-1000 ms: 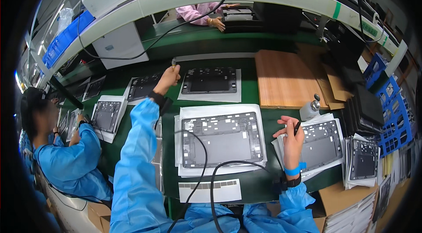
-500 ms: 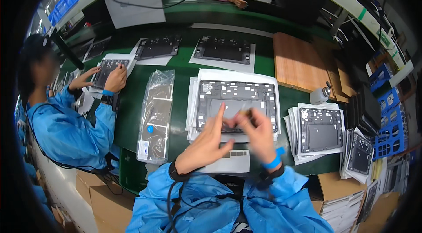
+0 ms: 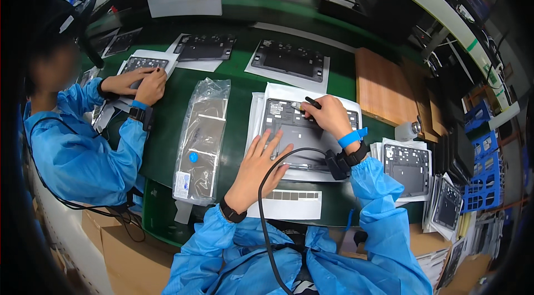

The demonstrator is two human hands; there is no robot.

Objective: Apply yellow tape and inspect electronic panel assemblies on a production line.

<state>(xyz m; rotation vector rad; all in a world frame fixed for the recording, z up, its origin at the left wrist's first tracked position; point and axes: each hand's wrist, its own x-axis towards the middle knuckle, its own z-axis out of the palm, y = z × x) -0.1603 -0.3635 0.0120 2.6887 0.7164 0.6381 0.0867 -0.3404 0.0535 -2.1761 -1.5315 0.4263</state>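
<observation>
A dark tablet housing panel (image 3: 300, 137), dotted with white and black patches, lies on a stack of white sheets (image 3: 275, 90) in front of me. My left hand (image 3: 257, 168) rests at its near left corner, fingers spread and holding nothing. Above the panel's far part, my right hand (image 3: 329, 115) grips a black pen-shaped tool (image 3: 313, 102). The light tip of that tool is close to the panel's upper edge; contact is too small to tell. A white sheet with a row of grey-brown squares (image 3: 297, 209) lies on the near side, partly behind my left arm.
A clear plastic bag of grey sheets (image 3: 203, 138) lies left. More panels (image 3: 407, 168) are stacked right, beside a white bottle (image 3: 408, 130) and a wooden board (image 3: 384, 85). A co-worker (image 3: 83, 145) handles a panel at left. A black cable (image 3: 261, 197) loops before me.
My hands, previously close together above the panel, have parted. The left has come down with fingers spread at the near corner; the right has moved to the panel's far part with the tool.
</observation>
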